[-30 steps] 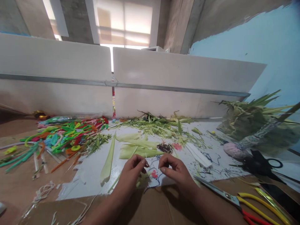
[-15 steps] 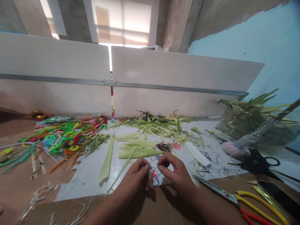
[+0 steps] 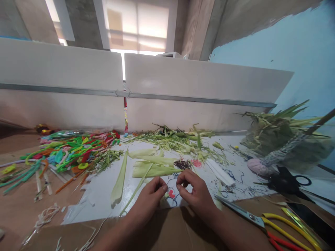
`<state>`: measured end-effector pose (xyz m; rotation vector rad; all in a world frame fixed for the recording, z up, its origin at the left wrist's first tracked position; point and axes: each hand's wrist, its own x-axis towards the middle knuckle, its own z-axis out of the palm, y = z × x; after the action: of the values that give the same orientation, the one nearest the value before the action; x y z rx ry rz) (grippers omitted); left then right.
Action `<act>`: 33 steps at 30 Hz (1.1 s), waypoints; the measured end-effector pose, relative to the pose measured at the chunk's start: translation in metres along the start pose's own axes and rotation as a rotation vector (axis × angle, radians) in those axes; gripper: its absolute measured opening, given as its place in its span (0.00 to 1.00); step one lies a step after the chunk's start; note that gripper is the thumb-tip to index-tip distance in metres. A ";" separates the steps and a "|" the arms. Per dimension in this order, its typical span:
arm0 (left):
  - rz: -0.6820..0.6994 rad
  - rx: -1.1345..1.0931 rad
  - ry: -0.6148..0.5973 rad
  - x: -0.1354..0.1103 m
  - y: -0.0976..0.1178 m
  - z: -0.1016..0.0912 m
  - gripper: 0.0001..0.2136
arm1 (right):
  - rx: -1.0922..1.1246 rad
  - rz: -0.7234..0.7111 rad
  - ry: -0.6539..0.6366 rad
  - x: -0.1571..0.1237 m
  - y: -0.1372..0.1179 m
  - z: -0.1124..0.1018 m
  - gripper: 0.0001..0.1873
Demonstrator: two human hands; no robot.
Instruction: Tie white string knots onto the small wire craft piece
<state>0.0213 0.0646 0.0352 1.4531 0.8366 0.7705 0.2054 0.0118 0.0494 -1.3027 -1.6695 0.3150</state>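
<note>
My left hand [image 3: 154,193] is closed in a pinch, thumb against index finger. Facing it across a small gap, my right hand [image 3: 192,190] is pinched too. Whatever lies between the fingertips, perhaps something thin, is too small to make out. Between and below the hands shows a red printed patch [image 3: 171,194] on the white sheet [image 3: 99,204]. Just beyond them lie pale green corn husks [image 3: 154,169] and a small dark clump [image 3: 182,164]. A long narrow husk [image 3: 119,181] lies left of my left hand.
Scissors [image 3: 252,217] with yellow and red handles lie right of my right arm. Colourful pipe cleaners [image 3: 73,150] are heaped at left, green husk scraps [image 3: 172,137] along the back. A bag of husks [image 3: 269,136] stands at right. White string [image 3: 47,215] lies front left.
My hands have drawn slightly apart at the fingertips. The left hand's lower fingers, seen hanging beneath before, are now tucked out of sight. Surrounding things stay put.
</note>
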 end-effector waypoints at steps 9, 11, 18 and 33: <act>-0.021 0.046 -0.015 -0.002 0.013 -0.004 0.17 | -0.357 -0.048 0.074 0.008 0.023 -0.002 0.05; -0.032 0.038 0.011 -0.006 0.027 -0.007 0.16 | -0.360 -0.019 0.049 0.008 0.028 -0.003 0.04; 0.040 0.133 0.061 -0.028 0.076 -0.042 0.14 | -0.304 0.008 0.001 -0.001 0.048 0.000 0.12; -0.136 0.895 0.201 -0.184 0.074 -0.140 0.08 | -0.258 0.208 -0.058 -0.001 0.062 -0.007 0.17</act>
<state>-0.1893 -0.0213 0.1194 2.0800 1.5385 0.4422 0.2486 0.0336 0.0099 -1.6798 -1.6657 0.2676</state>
